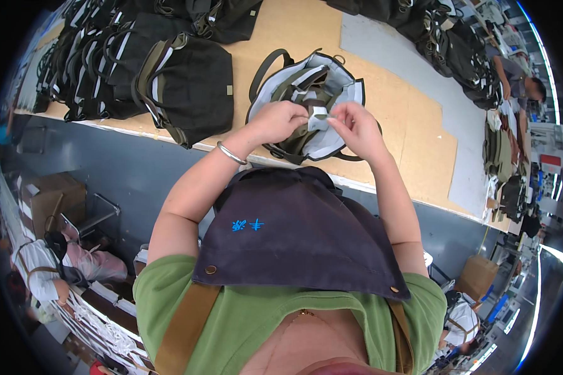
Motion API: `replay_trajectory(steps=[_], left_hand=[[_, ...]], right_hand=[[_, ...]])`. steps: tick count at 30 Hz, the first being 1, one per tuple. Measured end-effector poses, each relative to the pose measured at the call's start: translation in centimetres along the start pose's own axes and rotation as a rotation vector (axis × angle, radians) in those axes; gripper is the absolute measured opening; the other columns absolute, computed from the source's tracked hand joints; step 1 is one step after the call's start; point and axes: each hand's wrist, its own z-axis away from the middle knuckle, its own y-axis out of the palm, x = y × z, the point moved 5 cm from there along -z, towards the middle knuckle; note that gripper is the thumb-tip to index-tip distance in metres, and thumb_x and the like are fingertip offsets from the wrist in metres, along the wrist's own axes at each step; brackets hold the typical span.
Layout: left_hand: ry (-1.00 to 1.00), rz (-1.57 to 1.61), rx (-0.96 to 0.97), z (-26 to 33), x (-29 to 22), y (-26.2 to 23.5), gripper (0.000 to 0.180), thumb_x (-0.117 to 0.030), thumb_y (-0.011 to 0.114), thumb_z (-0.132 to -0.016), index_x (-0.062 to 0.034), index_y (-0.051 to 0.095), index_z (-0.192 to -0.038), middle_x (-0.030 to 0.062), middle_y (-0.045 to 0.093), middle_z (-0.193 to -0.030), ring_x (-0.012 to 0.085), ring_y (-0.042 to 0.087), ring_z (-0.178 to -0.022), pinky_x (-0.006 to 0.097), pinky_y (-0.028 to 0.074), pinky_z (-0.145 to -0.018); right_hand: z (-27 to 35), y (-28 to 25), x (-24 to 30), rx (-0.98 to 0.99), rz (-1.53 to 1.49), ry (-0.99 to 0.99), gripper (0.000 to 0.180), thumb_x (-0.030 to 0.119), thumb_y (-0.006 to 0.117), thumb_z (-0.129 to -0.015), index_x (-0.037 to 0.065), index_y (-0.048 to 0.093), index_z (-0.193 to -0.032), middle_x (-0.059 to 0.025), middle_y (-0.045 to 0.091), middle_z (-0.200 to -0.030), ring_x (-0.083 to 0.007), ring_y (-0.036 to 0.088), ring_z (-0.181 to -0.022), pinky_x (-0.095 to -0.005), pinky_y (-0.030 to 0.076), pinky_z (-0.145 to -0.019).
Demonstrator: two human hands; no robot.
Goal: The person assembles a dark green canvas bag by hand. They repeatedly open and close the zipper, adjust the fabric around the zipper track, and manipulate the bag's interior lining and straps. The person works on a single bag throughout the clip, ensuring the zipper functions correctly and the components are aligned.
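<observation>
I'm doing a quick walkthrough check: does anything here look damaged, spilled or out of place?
Nothing stands out. The open bag is on the table, the left hand and right hand pinch a small white piece at its mouth, and dark bags crowd the left. Small flaws may not show.

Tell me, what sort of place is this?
Probably a bag-making workshop: many dark bags crowd parts of the worktable, an open bag sits at its near edge, and another person is near heaped white strips.
</observation>
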Motion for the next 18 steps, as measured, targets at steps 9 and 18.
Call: replay_trajectory(steps=[9, 18], left_hand=[[-0.022, 0.001, 0.099, 0.3, -0.9, -0.1, 0.023, -0.026, 0.058, -0.091, -0.0072, 0.069, -0.098, 0.0155, 0.068, -0.087, 0.0326, 0.064, -0.083, 0.041, 0.048, -0.073], [-0.145, 0.002, 0.084, 0.3, -0.1, 0.4, 0.026, -0.028, 0.059, -0.089, -0.0084, 0.071, -0.1, 0.0149, 0.069, -0.095, 0.0341, 0.065, -0.09, 0.042, 0.049, -0.08]], right_hand=[[-1.5, 1.8, 1.5, -0.013, 0.116, -0.067, 0.015, 0.016, 0.075, -0.076, 0.005, 0.066, -0.081, -0.0078, 0.064, -0.074, -0.0225, 0.061, -0.067, -0.0339, 0.048, -0.062], [-1.3, 2.4, 1.1, 0.093, -0.009, 0.045, 0.013, 0.01, 0.072, -0.079, 0.001, 0.063, -0.081, -0.0108, 0.064, -0.07, -0.0191, 0.06, -0.062, -0.0319, 0.048, -0.06]])
